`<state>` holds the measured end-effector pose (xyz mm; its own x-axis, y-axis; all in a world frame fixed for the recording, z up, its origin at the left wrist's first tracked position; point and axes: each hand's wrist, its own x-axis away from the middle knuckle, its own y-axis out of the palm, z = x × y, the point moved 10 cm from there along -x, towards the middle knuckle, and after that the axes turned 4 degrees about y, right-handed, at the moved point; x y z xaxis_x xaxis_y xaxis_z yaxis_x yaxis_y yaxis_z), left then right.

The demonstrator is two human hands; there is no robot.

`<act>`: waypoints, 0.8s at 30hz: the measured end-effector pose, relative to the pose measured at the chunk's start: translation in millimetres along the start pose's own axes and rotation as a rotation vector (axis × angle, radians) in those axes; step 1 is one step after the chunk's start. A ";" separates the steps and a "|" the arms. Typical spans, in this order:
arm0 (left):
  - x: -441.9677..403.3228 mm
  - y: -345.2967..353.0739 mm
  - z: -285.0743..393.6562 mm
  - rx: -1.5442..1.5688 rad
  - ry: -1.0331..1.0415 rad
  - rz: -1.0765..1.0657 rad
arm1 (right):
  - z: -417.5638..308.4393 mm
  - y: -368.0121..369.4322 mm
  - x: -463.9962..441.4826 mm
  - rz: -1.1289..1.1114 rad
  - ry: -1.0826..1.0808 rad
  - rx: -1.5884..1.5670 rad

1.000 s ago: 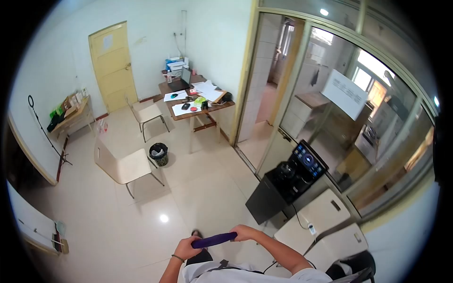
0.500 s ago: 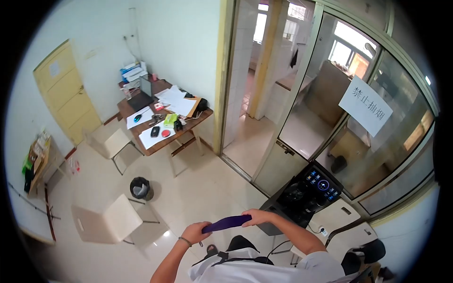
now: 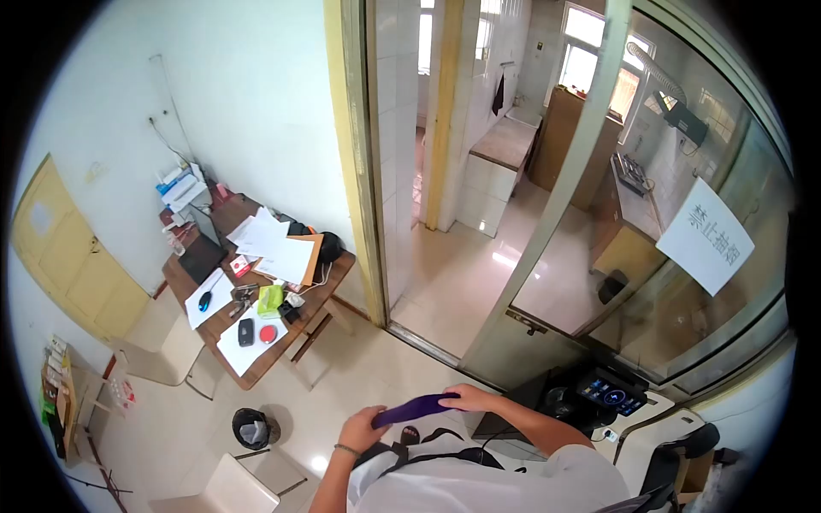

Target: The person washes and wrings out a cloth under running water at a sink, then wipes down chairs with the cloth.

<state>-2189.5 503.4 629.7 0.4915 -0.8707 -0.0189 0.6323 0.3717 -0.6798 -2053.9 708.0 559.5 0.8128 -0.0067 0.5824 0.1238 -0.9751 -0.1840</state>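
- The left hand [image 3: 359, 430], a beaded bracelet [image 3: 346, 450] at its wrist, is closed round one end of a purple cloth strip [image 3: 416, 410]
- The right hand [image 3: 472, 398] pinches the other end, so the strip spans the gap between the two hands, gently curved, in front of the person's white shirt [image 3: 496, 489] and above the floor [image 3: 351, 363]
- Seen from above, a dark shoe [image 3: 410, 434] shows just past the strip
- Near the right forearm stands a black drinks machine [image 3: 575, 400] with a lit panel, pale chairs beyond it
- Out past the left hand, a waste bin [image 3: 274, 430] with a liner stands on the floor, near a pale chair [image 3: 233, 489]
- Farther off, the wooden bench [image 3: 180, 278] carries a laptop [image 3: 201, 256], loose papers, a green packet [image 3: 270, 300] and a round red object [image 3: 268, 334]
- Ahead on the right, a sheet with Chinese characters [image 3: 705, 238] hangs on the glass partition, a gas hob [image 3: 631, 173] visible behind it
- On the far left I see a yellow door [image 3: 73, 248], shut
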 end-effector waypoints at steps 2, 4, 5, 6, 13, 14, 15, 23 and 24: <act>-37.2 -20.0 -13.8 0.029 0.003 0.020 | -16.2 -20.7 -26.5 0.052 0.002 0.024; -79.2 -31.4 -35.1 0.028 0.017 0.016 | -35.0 -45.6 -52.2 0.076 -0.020 0.082; -99.6 -35.3 -48.2 0.019 0.035 0.011 | -41.4 -59.4 -63.4 0.087 -0.025 0.075; -121.1 -37.6 -58.8 0.008 0.055 0.001 | -44.5 -71.5 -75.0 0.101 -0.030 0.063; -316.5 -50.2 -92.3 0.072 0.210 -0.187 | -52.2 -161.9 -142.6 0.366 0.079 -0.046; -347.1 -49.4 -90.3 0.056 0.276 -0.216 | -49.8 -173.7 -149.0 0.428 0.118 -0.076; -375.2 -46.0 -88.9 0.035 0.306 -0.279 | -45.9 -180.3 -156.4 0.456 0.139 -0.141; -580.0 36.9 -7.9 -0.124 0.688 -0.651 | -11.8 -235.6 -182.5 0.791 0.169 -0.639; -596.9 54.4 3.7 -0.128 0.722 -0.677 | -4.0 -241.7 -184.8 0.830 0.156 -0.712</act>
<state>-2446.2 1044.5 606.7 -0.4570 -0.8894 -0.0107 0.5546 -0.2756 -0.7851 -2236.3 944.0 499.5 0.4047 -0.6969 0.5921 -0.8235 -0.5592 -0.0953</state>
